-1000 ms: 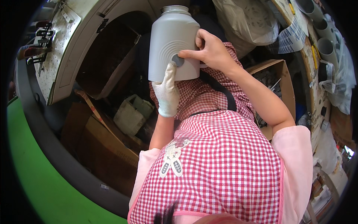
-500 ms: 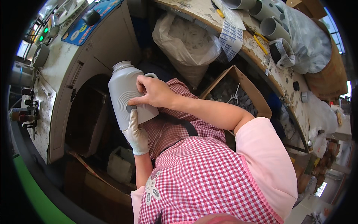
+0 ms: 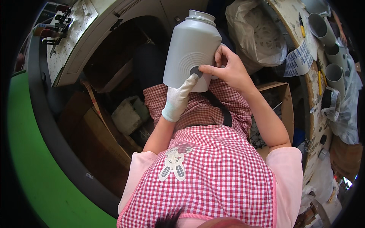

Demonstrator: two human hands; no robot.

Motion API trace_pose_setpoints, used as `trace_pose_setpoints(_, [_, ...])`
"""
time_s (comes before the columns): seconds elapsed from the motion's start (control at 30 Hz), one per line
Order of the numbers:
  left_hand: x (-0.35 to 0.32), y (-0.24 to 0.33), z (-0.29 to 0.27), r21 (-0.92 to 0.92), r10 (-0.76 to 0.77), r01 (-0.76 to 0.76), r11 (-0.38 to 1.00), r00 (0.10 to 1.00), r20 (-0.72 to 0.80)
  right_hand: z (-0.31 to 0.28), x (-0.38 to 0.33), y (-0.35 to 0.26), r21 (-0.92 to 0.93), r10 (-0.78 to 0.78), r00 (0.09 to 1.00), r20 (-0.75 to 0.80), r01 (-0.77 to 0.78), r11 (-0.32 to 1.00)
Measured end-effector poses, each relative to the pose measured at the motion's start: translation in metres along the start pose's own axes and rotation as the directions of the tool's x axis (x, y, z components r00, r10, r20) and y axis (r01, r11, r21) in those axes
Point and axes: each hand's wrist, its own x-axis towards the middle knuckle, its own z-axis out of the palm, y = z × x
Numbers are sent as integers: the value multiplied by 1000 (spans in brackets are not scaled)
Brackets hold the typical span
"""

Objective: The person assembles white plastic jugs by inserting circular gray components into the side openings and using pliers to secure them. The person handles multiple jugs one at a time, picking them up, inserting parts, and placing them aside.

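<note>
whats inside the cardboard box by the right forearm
Small grey pieces can be seen in the box. The right forearm hides part of them, and the pieces themselves cover whatever lies deeper.

Includes a white plastic bag (image 3: pixel 262 64) near a worn workbench (image 3: pixel 289 17), a yellow-handled tool (image 3: pixel 302 31) lying on top, and a green surface (image 3: pixel 45 163) at left.
</note>
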Motion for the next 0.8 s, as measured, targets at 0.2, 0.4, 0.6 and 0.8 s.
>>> trace_pose_setpoints(0.2, [-9,-7,-20,-23,15,-19,1000,990,-141,38,12,0,-241,-105,994,-20,97,966])
trace_pose_setpoints(0.4, [-16,-39,-48,17,115,-115,993,992,-42,30,15,-4,-143,-59,992,108,74,987])
trace_pose_setpoints(0.6, [-14,-51,-63,578,355,-338,743,931,88,40,12,4,-86,-103,994,29,105,991])
trace_pose_setpoints(0.8, [-8,-30,-48,492,343,-301,817,939,4,-75,51,13,15,-290,951,-103,293,956])
